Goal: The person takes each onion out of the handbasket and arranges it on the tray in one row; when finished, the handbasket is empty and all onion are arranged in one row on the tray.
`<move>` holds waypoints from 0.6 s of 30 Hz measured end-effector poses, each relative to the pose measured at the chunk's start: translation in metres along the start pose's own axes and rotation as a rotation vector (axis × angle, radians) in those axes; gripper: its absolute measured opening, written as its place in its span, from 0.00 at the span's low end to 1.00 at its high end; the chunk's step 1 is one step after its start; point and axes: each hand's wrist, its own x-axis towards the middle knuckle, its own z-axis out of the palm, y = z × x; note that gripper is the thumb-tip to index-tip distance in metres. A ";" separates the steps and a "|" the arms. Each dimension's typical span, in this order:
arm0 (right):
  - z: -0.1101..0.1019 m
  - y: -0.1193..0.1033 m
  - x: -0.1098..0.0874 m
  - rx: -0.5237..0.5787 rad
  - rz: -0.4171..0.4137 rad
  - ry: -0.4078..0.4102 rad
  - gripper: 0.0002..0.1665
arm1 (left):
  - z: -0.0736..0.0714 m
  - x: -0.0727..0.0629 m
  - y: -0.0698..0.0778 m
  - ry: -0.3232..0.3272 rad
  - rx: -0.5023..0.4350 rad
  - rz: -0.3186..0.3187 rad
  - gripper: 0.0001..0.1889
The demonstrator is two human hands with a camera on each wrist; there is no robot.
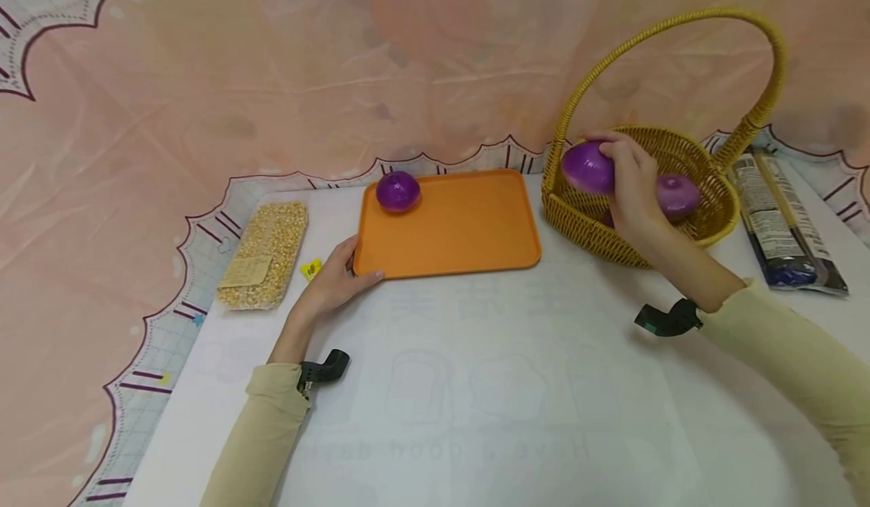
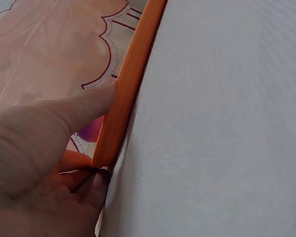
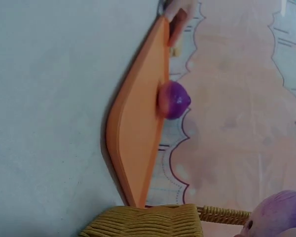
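Purple onion on tray, another onion in basket

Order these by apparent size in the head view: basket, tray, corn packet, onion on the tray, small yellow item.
1. Basket
2. Tray
3. Corn packet
4. Onion on the tray
5. Small yellow item
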 end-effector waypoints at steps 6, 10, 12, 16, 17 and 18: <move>0.002 0.005 -0.012 -0.220 0.002 -0.069 0.13 | 0.000 0.000 -0.002 0.004 0.004 -0.001 0.48; 0.006 0.010 -0.018 -0.347 0.018 -0.139 0.11 | 0.000 0.001 -0.002 0.004 0.003 0.000 0.49; 0.009 0.012 -0.021 -0.388 0.017 -0.173 0.11 | 0.000 0.001 -0.002 0.003 0.003 -0.002 0.49; 0.016 0.018 -0.024 -0.435 0.014 -0.222 0.10 | 0.000 0.001 -0.001 0.001 -0.001 -0.009 0.49; 0.017 0.020 -0.024 -0.433 0.014 -0.229 0.09 | 0.000 0.001 -0.001 0.001 -0.001 -0.011 0.49; 0.019 0.021 -0.025 -0.437 0.016 -0.235 0.09 | 0.000 0.001 -0.001 0.002 0.001 -0.011 0.49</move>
